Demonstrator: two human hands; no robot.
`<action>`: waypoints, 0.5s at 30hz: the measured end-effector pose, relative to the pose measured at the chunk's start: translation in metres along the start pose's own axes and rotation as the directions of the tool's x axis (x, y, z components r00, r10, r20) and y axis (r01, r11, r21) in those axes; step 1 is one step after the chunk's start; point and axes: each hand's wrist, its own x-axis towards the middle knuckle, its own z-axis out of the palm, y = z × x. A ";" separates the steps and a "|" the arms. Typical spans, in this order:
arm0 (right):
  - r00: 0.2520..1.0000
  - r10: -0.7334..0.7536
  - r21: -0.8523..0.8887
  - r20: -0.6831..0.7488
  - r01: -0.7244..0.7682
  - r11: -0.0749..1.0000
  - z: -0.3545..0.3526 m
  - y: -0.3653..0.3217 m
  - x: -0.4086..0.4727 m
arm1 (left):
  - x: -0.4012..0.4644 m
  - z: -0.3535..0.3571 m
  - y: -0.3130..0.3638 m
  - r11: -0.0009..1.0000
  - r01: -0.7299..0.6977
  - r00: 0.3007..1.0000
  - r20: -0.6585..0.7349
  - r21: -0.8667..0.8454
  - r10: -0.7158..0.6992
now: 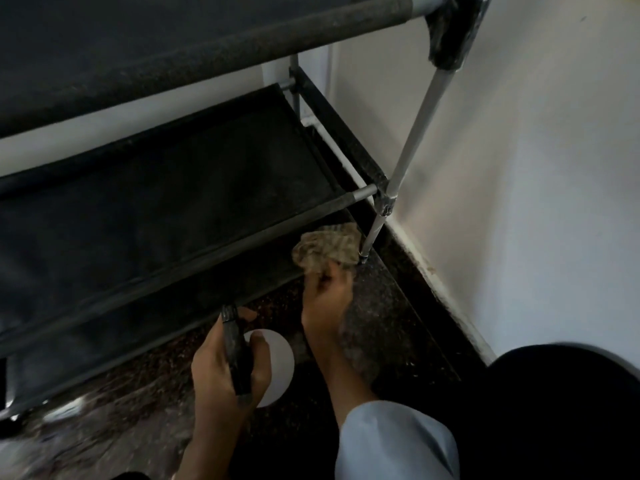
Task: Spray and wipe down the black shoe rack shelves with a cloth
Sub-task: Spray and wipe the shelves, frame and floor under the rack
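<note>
The black shoe rack [166,202] fills the left and top, with fabric shelves on grey metal tubes. My right hand [327,299] grips a crumpled beige cloth [325,249] low at the rack's right end, beside the front leg [372,237] and under the middle shelf's front bar. My left hand [225,368] holds a spray bottle [273,367] with a white body and a black trigger head, its nozzle aimed toward the lowest shelf's front edge.
A white wall [519,168] stands close on the right, meeting the dark speckled floor [388,323] along a skirting line. My dark-clothed knee [571,410] fills the bottom right corner. A top shelf bar [277,36] crosses overhead.
</note>
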 end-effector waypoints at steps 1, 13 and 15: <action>0.997 -0.045 0.008 0.057 0.045 0.999 0.001 -0.001 -0.010 | 0.000 0.000 0.001 1.000 0.009 1.000 0.001 0.000 -0.009; 0.999 0.045 -0.011 -0.015 -0.045 0.999 -0.007 -0.004 0.013 | -0.001 -0.002 -0.005 0.998 0.057 0.997 0.042 0.010 -0.057; 0.999 0.024 -0.031 0.046 -0.023 0.999 -0.003 -0.006 0.001 | -0.002 -0.002 -0.005 0.998 0.057 0.997 0.048 -0.006 -0.057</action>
